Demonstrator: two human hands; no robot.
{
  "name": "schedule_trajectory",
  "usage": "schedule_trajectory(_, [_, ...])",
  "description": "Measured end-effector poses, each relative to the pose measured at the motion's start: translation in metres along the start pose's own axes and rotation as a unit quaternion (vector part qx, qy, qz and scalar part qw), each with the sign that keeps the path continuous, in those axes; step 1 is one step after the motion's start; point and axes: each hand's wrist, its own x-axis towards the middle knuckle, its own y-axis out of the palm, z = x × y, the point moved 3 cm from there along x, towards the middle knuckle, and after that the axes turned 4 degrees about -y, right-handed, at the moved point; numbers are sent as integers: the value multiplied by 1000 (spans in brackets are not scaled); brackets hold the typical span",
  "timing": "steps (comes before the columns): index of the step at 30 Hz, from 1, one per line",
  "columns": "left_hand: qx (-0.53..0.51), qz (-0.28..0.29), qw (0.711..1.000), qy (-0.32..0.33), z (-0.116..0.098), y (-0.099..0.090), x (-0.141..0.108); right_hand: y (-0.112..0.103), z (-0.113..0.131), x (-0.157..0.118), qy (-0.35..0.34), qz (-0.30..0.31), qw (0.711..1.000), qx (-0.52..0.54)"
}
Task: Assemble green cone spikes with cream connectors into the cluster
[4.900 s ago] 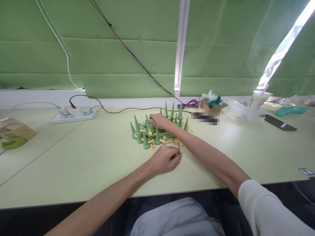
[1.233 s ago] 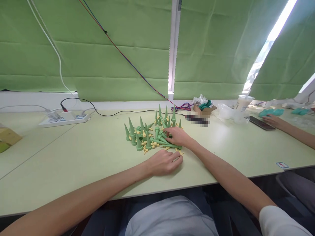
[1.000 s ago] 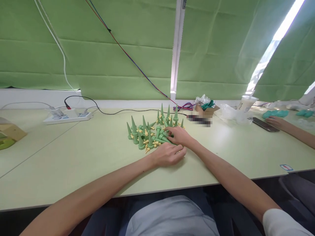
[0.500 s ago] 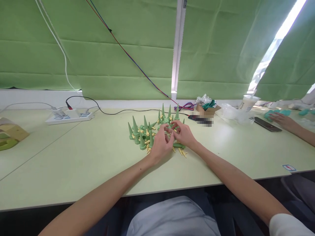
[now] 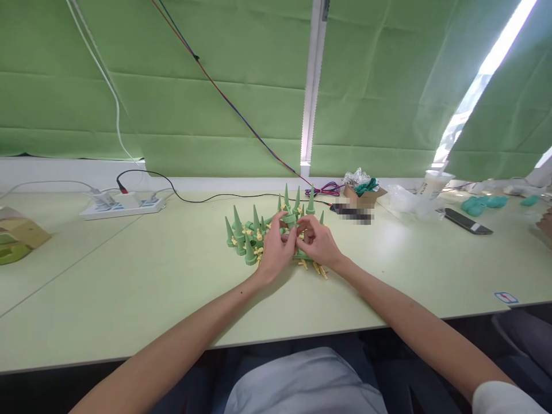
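My left hand (image 5: 278,247) is closed with thumb and forefinger around a small green plastic piece (image 5: 290,220), whose lower end is hidden by the fingers. Close against it, my right hand (image 5: 318,241) is curled in a pinch; whatever lies between its fingertips is too small or hidden to make out. Around both hands stand several green cones (image 5: 237,221) with wide bases, some with little yellow parts (image 5: 259,234) at their sides. Loose yellow pieces (image 5: 320,270) lie on the table just below my right hand.
Behind the cones are a bundled cable (image 5: 328,188) and a small cardboard box (image 5: 364,195). To the right are a plastic cup (image 5: 434,183), a black phone (image 5: 468,221) and teal pieces (image 5: 476,204). A power strip (image 5: 125,206) and a yellow-green object (image 5: 19,233) sit at left.
My two hands have shifted slightly left, and a green piece now shows between my left fingers. At the right, another person's hand has drawn back from the teal pieces.
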Motion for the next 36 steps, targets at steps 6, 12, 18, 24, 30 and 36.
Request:
schedule_trajectory(6, [70,-43,991,108,-5,-1,-1,-13,-6,3,-16,58,997,-54])
schedule_trajectory(12, [122,-51,976,173,-4,-1,-3,-20,-1,4,-21,179,978,-109])
schedule_trajectory(18, [138,-55,976,161,-3,0,-5,-16,6,3,-18,226,959,-171])
schedule_trajectory(24, [127,-41,982,137,-3,2,-6,-15,2,4,-13,208,961,-182])
schedule_trajectory(30, [132,-25,983,126,-4,4,-8,-24,8,7,-13,213,962,-169])
schedule_trajectory(36, [139,-19,982,129,-4,6,-8,-39,9,0,114,386,910,-99])
